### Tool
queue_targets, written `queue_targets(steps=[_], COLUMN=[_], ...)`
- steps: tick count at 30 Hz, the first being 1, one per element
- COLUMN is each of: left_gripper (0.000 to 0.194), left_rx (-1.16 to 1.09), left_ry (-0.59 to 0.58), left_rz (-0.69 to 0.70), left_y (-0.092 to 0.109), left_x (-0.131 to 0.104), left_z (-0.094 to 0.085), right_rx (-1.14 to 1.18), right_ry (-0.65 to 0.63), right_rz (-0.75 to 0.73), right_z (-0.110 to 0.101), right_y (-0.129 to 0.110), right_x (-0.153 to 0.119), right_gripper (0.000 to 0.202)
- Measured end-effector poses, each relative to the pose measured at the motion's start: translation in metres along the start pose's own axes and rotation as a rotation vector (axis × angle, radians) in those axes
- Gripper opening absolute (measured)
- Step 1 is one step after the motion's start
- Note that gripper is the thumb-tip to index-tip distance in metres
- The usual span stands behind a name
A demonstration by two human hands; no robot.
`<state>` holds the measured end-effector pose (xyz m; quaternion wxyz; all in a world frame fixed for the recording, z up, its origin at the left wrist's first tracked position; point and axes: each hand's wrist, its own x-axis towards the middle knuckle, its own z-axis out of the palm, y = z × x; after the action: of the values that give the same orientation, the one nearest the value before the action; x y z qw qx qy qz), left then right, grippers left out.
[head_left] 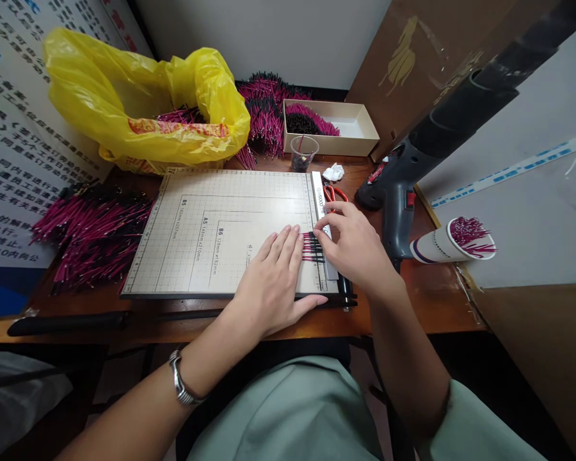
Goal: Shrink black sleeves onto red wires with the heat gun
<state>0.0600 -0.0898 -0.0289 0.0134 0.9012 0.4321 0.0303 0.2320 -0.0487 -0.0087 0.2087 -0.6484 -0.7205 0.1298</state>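
short black-and-magenta wires (312,248), lined up on the cream gridded cutting board (196,218): our flat left fingers (281,240) press one end, our right fingers (322,225) bend at the black tips. uneven pressure could skew our row.

Garment (288,416), 1, pale sage green, plain cloth, softly creased. Sleeve (480,426), 1 in view, right arm, matching green, ending near the elbow. Bracelet (180,381), 1, left wrist, silver-toned, curved band with ribbed, darker-grooved sections. Hands, 2, bare: left hand (271,278), right hand (352,246).
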Motion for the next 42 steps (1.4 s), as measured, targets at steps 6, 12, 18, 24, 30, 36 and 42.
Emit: queue_targets(steps=[6,12,18,24,30,36,42], left_gripper=[0.102,0.102,0.102,0.101,0.103,0.102,0.101], left_rx=[-0.035,-0.042,-0.056,-0.025,-0.038,-0.055,-0.064], left_ry=[0.029,0.070,0.089,0.105,0.085,0.068,0.033], left_rz=[0.001,0.013,0.007,0.005,-0.003,0.001,-0.003], left_y=[0.000,-0.002,-0.001,-0.001,0.000,-0.001,-0.001], left_x=[-0.001,-0.002,-0.003,-0.003,-0.002,-0.002,-0.001], left_z=[0.004,0.007,0.008,0.008,0.007,0.006,0.004], right_rx=[0.033,0.102,0.101,0.016,-0.078,-0.104,-0.073], right_ry=[0.048,0.199,0.219,0.128,0.047,-0.009,0.011], right_rz=[-0.015,-0.082,-0.181,-0.261,-0.252,-0.203,-0.106], right_z=[0.006,0.003,-0.003,-0.006,-0.012,-0.016,-0.010], right_y=[0.004,0.001,0.007,0.011,0.001,-0.005,-0.008], right_x=[-0.002,-0.003,-0.017,-0.029,-0.024,-0.021,-0.023], right_gripper=[0.013,0.015,0.014,0.017,0.017,0.017,0.016])
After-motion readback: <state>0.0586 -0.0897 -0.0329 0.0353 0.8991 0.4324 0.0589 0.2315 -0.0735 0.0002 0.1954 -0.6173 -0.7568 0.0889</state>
